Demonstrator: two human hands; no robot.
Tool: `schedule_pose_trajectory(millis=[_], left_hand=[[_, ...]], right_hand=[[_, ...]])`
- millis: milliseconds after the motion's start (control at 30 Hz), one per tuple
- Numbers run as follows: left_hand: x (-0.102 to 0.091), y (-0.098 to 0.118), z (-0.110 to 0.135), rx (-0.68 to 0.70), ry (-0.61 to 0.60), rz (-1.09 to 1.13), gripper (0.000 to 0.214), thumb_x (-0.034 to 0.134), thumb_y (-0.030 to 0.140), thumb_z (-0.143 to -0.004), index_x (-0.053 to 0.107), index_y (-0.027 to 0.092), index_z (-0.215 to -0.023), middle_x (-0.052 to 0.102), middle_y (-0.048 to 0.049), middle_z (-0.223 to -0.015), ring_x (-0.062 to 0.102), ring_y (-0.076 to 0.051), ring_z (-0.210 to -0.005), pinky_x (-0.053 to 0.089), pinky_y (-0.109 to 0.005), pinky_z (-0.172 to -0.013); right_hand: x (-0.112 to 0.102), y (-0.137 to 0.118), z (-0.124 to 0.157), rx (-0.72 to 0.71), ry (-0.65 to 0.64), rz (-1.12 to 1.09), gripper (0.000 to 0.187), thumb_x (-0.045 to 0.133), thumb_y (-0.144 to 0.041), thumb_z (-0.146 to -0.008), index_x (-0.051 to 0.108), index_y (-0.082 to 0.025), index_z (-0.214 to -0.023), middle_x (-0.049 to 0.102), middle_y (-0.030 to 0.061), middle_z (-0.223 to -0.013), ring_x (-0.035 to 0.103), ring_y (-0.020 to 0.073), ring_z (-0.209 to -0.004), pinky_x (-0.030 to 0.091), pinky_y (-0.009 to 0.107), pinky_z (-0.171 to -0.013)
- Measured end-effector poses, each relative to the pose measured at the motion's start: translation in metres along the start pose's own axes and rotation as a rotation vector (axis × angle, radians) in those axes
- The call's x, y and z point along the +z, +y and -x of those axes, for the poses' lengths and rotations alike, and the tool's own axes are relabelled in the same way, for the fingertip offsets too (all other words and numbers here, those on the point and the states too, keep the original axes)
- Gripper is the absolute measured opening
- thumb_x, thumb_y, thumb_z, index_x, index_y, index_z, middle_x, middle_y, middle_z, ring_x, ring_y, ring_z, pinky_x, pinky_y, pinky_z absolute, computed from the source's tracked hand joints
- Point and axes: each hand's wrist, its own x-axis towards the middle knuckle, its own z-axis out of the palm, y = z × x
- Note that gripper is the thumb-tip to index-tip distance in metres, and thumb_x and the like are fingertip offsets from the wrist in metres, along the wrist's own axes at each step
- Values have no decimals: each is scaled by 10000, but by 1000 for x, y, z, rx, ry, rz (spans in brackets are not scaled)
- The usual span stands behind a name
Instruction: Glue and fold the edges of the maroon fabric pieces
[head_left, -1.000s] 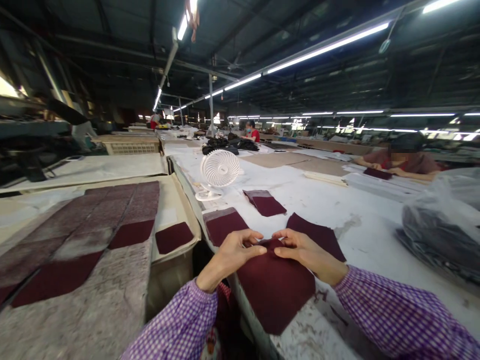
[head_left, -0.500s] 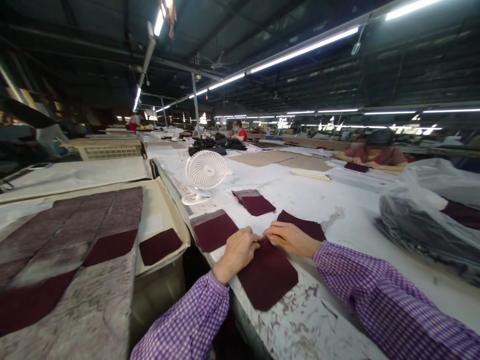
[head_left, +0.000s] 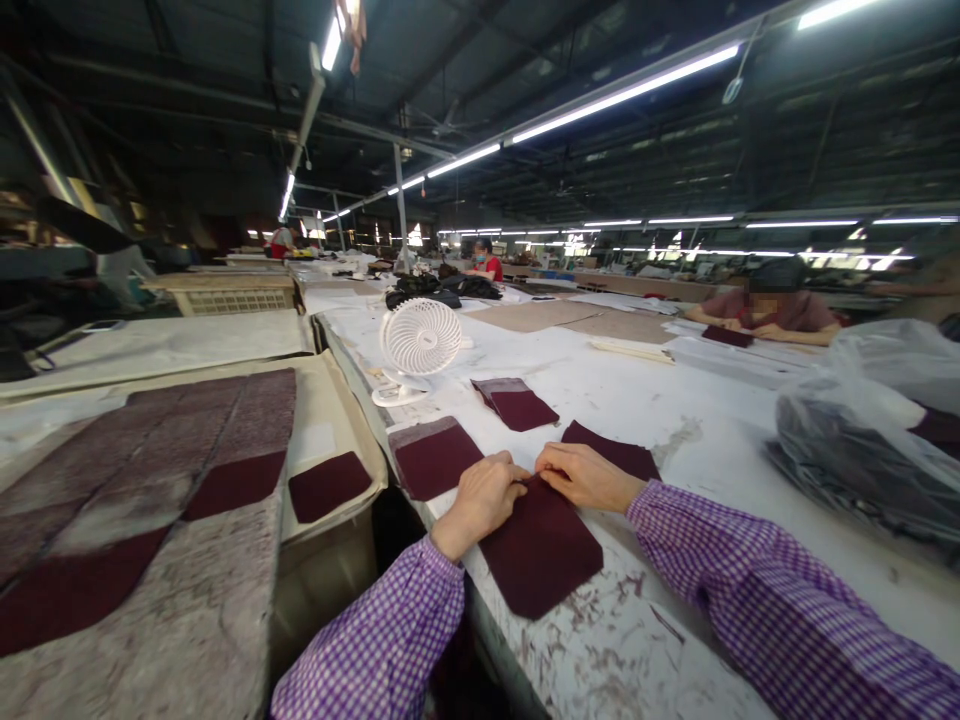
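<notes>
A dark maroon fabric piece (head_left: pixel 541 548) lies flat at the near edge of the white worktable (head_left: pixel 712 450). My left hand (head_left: pixel 484 497) and my right hand (head_left: pixel 581 473) meet at its far edge, fingers curled and pinching the cloth there. Both arms wear purple checked sleeves. Three more maroon pieces lie close by: one left of my hands (head_left: pixel 433 457), one behind my right hand (head_left: pixel 615 452), one further back (head_left: pixel 517 404).
A small white fan (head_left: pixel 417 343) stands behind the pieces. Maroon pieces (head_left: pixel 225 450) lie on a padded table to the left. Clear bags of dark cloth (head_left: pixel 870 430) sit at the right. Other people work at tables behind, one in a dark cap (head_left: pixel 772 300).
My hands have brought the maroon piece down flat onto the table and further from me; they stay pinched at its far edge. The view shifted slightly.
</notes>
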Motion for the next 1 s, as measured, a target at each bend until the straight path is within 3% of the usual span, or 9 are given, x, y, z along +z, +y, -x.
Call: schedule_pose_trajectory(millis=[200,433,600,767,867,1000], left_hand=[[0,-4,3,34,27,71,210,499,186,-866,699,239,-904,582,-4,-829,550,-140,-796,401,-230,-699],[2,2,8,104,65,-65,264,435,136,-881,683,226,-858,560,-13,-828,510,-146,-792,390,-239,-680],[1,6,12,157,94,-144,289,392,127,-894,667,211,-864,545,-30,-850,483,-153,-781,401,-251,-720],[2,8,12,131,68,-157,306,379,131,-896,672,217,-901,545,-39,-859,496,-163,-825,412,-255,-737],[2,10,10,112,61,-167,292,391,130,-891,668,218,-920,547,-38,-856,502,-164,-819,416,-257,-749],[-5,6,14,90,31,-126,220,462,196,-886,678,218,-917,576,-34,-872,522,-167,-835,417,-256,-727]], right_hand=[[2,-1,3,-66,12,116,178,405,-187,-904,581,-161,-888,578,42,-847,536,125,-697,422,250,-648],[2,-4,9,-196,-12,354,251,351,-167,-939,596,-159,-886,564,45,-834,519,140,-742,430,251,-630],[-5,-5,23,-219,-44,430,276,374,-109,-907,591,-163,-1068,587,73,-917,528,177,-838,470,325,-744],[-7,-17,26,-30,114,229,358,307,-58,-884,560,-151,-1120,566,109,-1090,543,188,-961,484,367,-844],[3,-30,22,-7,108,42,321,319,-109,-908,529,-159,-1146,566,98,-1096,550,171,-975,490,347,-876],[19,-36,22,38,111,16,268,369,-173,-915,556,-166,-1107,578,94,-1078,544,191,-984,475,384,-908]])
